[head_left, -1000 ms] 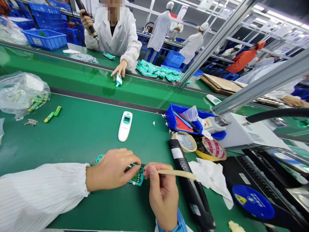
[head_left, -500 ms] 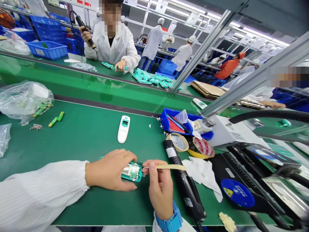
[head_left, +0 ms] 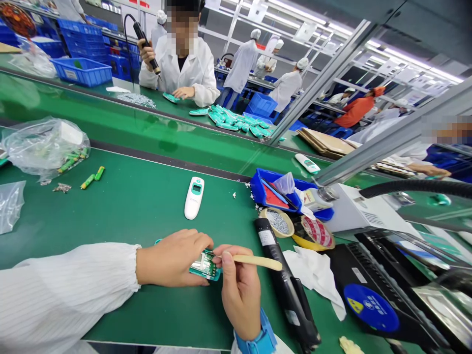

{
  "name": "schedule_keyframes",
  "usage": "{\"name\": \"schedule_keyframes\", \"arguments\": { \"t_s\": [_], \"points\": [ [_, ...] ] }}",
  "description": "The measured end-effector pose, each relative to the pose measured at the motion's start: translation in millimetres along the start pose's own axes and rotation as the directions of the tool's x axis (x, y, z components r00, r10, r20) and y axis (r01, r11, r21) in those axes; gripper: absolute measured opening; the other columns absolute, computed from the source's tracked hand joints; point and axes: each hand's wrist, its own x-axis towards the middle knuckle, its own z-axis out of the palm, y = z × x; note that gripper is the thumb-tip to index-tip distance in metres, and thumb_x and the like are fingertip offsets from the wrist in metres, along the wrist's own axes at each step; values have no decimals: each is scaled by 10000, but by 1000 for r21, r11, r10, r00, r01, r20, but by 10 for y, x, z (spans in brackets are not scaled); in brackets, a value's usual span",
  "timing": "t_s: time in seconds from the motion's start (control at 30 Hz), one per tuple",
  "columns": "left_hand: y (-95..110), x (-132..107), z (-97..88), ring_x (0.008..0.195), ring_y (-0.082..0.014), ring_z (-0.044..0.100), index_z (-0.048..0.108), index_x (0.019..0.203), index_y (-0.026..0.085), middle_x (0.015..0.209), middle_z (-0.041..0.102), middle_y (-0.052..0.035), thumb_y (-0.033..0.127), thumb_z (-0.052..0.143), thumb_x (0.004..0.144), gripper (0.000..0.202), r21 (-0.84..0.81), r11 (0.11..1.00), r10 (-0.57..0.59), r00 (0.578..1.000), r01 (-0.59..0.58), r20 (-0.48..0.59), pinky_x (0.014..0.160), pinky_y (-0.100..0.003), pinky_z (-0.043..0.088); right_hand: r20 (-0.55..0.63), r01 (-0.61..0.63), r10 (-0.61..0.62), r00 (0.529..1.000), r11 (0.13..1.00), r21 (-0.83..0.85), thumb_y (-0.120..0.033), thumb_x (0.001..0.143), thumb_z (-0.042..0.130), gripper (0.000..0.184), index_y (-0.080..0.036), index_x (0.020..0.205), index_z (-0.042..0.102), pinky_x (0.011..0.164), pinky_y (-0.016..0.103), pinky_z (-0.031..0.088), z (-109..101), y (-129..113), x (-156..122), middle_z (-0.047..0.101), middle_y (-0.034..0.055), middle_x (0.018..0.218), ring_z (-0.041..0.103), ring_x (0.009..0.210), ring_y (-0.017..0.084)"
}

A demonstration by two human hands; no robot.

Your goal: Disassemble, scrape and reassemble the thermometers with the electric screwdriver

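My left hand [head_left: 180, 258] is curled over a teal plastic housing with an open circuit board [head_left: 204, 265], gripping it against the green bench. The hand hides most of the housing; its right end shows. In my right hand [head_left: 241, 290] is a slim tool with a cream handle [head_left: 258, 261], pinched between thumb and fingers. Its thin tip reaches the upper right of the board, though I cannot tell whether it touches. A white and teal handheld thermometer [head_left: 194, 198] lies beyond my hands.
A black electric screwdriver [head_left: 287, 287] lies to my right, beside a white tissue [head_left: 315, 275], a dish of screws [head_left: 277, 222] and a blue tool bin [head_left: 263, 189]. Batteries [head_left: 93, 178] and a plastic bag [head_left: 44, 147] lie left. A co-worker [head_left: 180, 64] sits across the bench.
My right hand has moved left, bringing the tool's tip from the housing's end over the board. My left hand keeps its hold. Across the bench, the co-worker's hand has shifted left, and the view has turned slightly.
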Motion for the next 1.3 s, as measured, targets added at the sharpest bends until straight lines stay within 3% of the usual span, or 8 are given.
{"name": "schedule_keyframes", "arguments": {
  "t_s": [0.27, 0.67, 1.3],
  "points": [
    [-3, 1, -5, 823, -188, 507, 412, 987, 178, 931, 538, -35, 396, 657, 692, 441, 22, 1000, 6, 1000, -7, 4, 679, -272, 385, 23, 36, -35, 999, 998, -42, -205, 880, 405, 87, -214, 862, 489, 660, 284, 459, -6, -2, 20, 543, 34, 842, 542, 752, 140],
    [-61, -7, 40, 869, -197, 511, 355, 1046, 179, 1005, 526, -57, 418, 644, 709, 505, -15, 999, 46, 999, -46, -10, 706, -285, 397, 39, 67, -63, 997, 990, -120, -202, 873, 420, 84, -208, 847, 500, 597, 242, 465, -1, -12, 41, 544, 24, 799, 548, 693, 121],
    [-30, 7, -4, 819, -187, 509, 382, 1024, 162, 949, 527, -54, 426, 669, 682, 519, 22, 999, 35, 999, -35, 9, 681, -271, 388, 23, 3, -3, 1000, 1000, 14, -222, 891, 389, 104, -207, 843, 480, 562, 226, 451, 6, -24, 54, 547, 7, 778, 526, 628, 96]
  ]
}}
